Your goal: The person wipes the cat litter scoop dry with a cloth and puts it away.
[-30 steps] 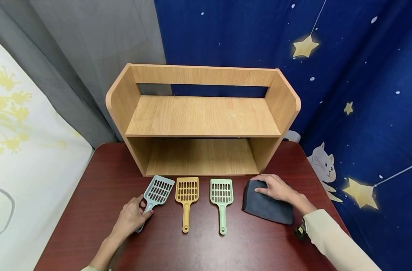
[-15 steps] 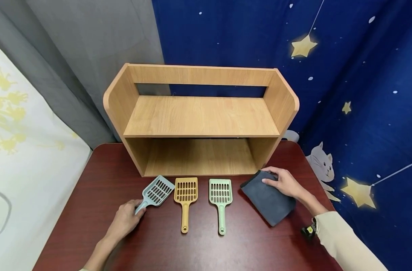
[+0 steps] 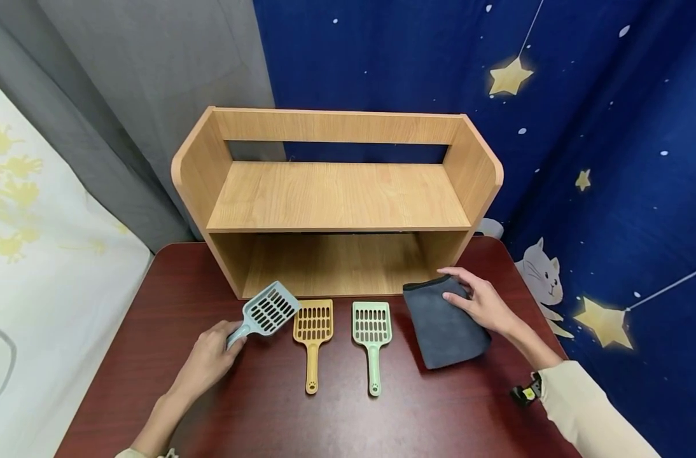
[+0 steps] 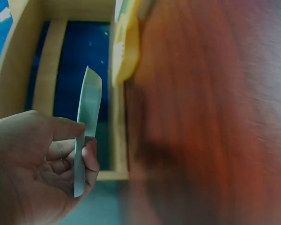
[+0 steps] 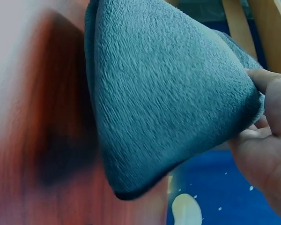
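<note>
My left hand (image 3: 210,356) grips a light blue slotted litter scoop (image 3: 271,308) by its handle, and the scoop's head overlaps the top of the yellow litter scoop (image 3: 313,321) in the head view. In the left wrist view the blue scoop (image 4: 90,103) stands edge-on, raised over the table. My right hand (image 3: 485,305) pinches a folded dark grey cloth (image 3: 445,327) near its upper edge. The right wrist view shows the fuzzy cloth (image 5: 173,93) hanging above the tabletop, thumb on one side. A pale green litter scoop (image 3: 373,324) lies between the yellow one and the cloth.
A two-tier wooden shelf (image 3: 339,197) stands at the back of the dark red table (image 3: 336,426). Behind it hang a grey curtain (image 3: 153,76) and a blue curtain (image 3: 371,57) with stars. A white patterned cloth (image 3: 50,305) hangs at the left.
The blue scoop has been lifted off the table and moved slightly right and forward. The grey cloth has been picked up from flat on the table and turned, its lower end swinging left.
</note>
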The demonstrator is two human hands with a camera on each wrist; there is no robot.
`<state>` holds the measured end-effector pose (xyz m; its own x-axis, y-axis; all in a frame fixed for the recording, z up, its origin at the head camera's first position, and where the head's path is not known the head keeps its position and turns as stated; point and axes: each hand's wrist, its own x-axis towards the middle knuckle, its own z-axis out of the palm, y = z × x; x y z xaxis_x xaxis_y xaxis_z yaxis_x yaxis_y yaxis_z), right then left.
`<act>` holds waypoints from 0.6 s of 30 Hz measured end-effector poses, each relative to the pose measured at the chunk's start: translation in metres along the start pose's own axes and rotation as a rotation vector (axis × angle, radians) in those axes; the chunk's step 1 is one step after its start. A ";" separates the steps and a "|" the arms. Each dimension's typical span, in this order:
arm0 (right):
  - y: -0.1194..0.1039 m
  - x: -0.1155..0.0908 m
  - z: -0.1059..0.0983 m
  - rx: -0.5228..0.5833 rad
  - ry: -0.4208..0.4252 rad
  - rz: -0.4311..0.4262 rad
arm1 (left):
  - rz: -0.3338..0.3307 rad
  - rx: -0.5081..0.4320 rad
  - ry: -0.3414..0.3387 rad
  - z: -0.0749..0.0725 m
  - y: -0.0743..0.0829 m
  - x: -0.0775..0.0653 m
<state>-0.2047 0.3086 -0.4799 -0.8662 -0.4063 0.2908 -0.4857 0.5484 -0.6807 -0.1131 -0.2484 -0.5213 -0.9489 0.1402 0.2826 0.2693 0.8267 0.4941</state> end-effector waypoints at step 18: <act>-0.029 0.007 -0.004 0.069 -0.051 -0.138 | 0.170 -0.019 -0.108 -0.001 0.059 0.068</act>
<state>-0.1969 0.2924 -0.4553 -0.7839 -0.5118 0.3514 -0.5890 0.4339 -0.6818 -0.1618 -0.1905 -0.4720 -0.9013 0.3352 0.2744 0.4293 0.7760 0.4621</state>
